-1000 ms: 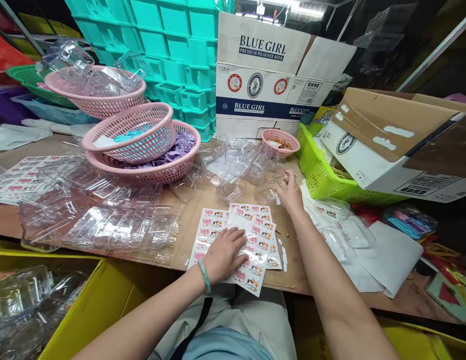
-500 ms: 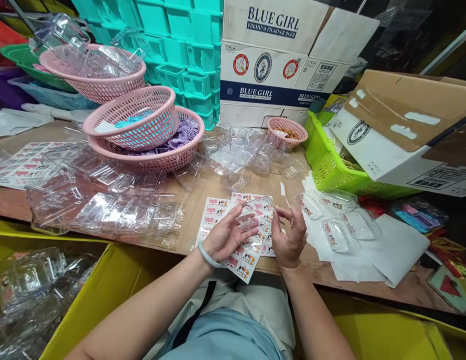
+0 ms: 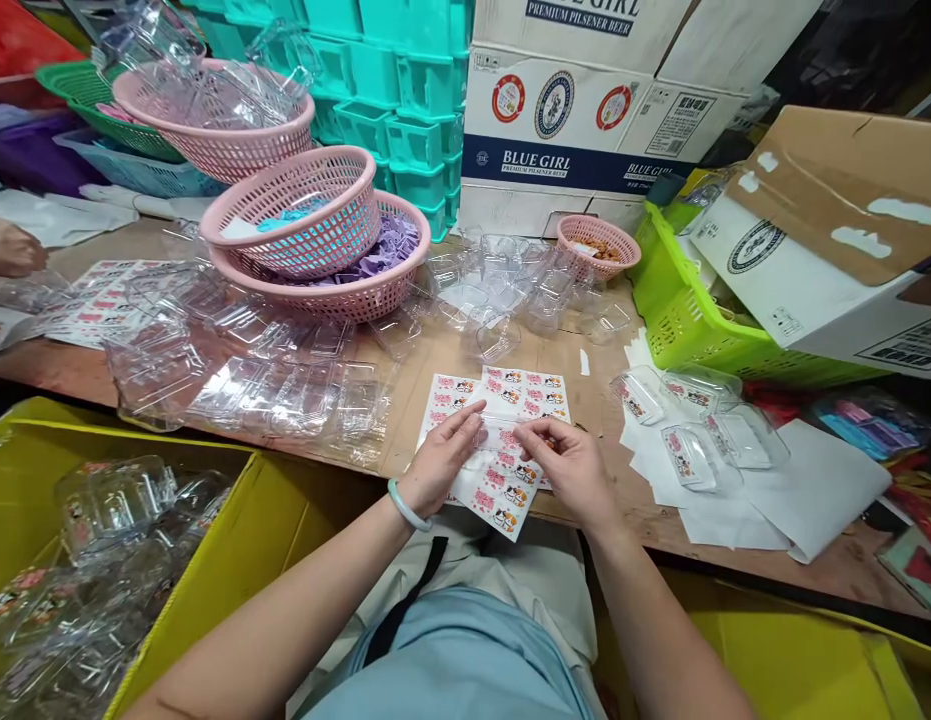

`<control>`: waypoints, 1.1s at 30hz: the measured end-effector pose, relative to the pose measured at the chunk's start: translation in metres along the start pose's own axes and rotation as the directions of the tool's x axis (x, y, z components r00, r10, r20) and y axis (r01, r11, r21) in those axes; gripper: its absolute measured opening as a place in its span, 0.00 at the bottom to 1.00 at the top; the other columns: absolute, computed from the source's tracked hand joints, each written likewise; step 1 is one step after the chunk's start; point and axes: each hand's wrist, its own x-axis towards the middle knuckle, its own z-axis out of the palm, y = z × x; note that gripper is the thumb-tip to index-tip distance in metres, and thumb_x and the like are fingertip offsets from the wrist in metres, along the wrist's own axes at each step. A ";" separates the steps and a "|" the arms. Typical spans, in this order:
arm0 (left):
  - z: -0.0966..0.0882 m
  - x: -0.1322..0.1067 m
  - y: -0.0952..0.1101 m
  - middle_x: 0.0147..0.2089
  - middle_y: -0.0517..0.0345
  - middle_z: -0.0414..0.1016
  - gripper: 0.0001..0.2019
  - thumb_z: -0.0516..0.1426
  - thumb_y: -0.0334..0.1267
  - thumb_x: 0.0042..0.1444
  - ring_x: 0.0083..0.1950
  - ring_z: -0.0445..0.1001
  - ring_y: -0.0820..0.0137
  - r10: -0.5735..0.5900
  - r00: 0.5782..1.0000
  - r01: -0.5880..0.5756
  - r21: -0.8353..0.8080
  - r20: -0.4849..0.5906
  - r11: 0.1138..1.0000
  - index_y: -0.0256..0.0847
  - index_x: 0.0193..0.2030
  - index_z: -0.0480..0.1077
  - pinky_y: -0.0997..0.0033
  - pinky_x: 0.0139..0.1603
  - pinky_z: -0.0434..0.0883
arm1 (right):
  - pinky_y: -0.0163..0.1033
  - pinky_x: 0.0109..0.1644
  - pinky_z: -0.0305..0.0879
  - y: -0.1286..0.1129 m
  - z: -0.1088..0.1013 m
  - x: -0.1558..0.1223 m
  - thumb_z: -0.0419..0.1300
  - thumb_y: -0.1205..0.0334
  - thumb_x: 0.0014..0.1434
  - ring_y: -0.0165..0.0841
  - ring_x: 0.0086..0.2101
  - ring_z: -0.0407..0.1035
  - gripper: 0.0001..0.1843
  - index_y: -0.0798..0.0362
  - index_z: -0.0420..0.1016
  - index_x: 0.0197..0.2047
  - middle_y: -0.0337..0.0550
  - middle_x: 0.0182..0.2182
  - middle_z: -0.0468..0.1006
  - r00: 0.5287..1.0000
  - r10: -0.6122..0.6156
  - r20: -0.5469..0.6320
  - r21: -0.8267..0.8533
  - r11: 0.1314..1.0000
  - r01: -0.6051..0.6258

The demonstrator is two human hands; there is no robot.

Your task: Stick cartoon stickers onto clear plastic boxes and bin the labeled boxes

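Above the sticker sheets (image 3: 502, 492), a clear case (image 3: 498, 424) is held between the left hand (image 3: 441, 462) and right hand (image 3: 568, 462); labelled cases (image 3: 684, 458) are laid right of the sheets.

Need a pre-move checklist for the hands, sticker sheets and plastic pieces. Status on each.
1. Clear plastic piece over the sheets: ok, between the two hands.
2. Left hand placed: ok, at the piece's left side.
3. Right hand grip: cannot tell; fingertips are drawn together, but what they pinch is too small to see.
4. Sticker sheets squared up: not ok; they overlap askew, and the top one juts past the near edge of the table.
5. Labelled plastic pieces clear of the hands: ok, off to the right.
6. Other person's hand clear: ok, far left.
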 end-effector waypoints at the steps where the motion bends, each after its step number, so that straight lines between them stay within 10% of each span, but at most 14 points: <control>1: 0.000 0.000 -0.001 0.59 0.51 0.71 0.25 0.67 0.48 0.47 0.57 0.70 0.63 0.006 1.000 -0.006 0.007 0.001 1.000 0.44 0.52 0.75 0.59 0.65 0.59 | 0.33 0.28 0.60 -0.001 0.002 0.001 0.64 0.46 0.54 0.28 0.24 0.64 0.18 0.54 0.77 0.30 0.38 0.22 0.73 1.000 0.013 -0.009 -0.022 1.000 -0.013; 26: -0.005 -0.002 -0.002 0.60 0.53 0.70 0.23 0.63 0.48 0.53 0.60 0.66 0.64 0.035 0.999 -0.036 0.085 0.012 0.996 0.45 0.55 0.74 0.63 0.62 0.60 | 0.33 0.27 0.57 -0.016 0.022 0.005 0.62 0.48 0.53 0.29 0.21 0.63 0.17 0.54 0.77 0.26 0.38 0.18 0.73 0.997 0.054 -0.053 -0.171 0.983 -0.063; 33: -0.005 -0.001 -0.007 0.50 0.51 0.75 0.29 0.67 0.43 0.48 0.55 0.70 0.64 0.120 0.992 -0.125 0.185 0.037 0.975 0.42 0.58 0.70 0.64 0.59 0.63 | 0.36 0.33 0.61 -0.012 0.033 -0.006 0.58 0.53 0.60 0.33 0.26 0.69 0.13 0.49 0.76 0.29 0.41 0.26 0.79 0.961 -0.241 -0.140 -0.559 0.820 0.124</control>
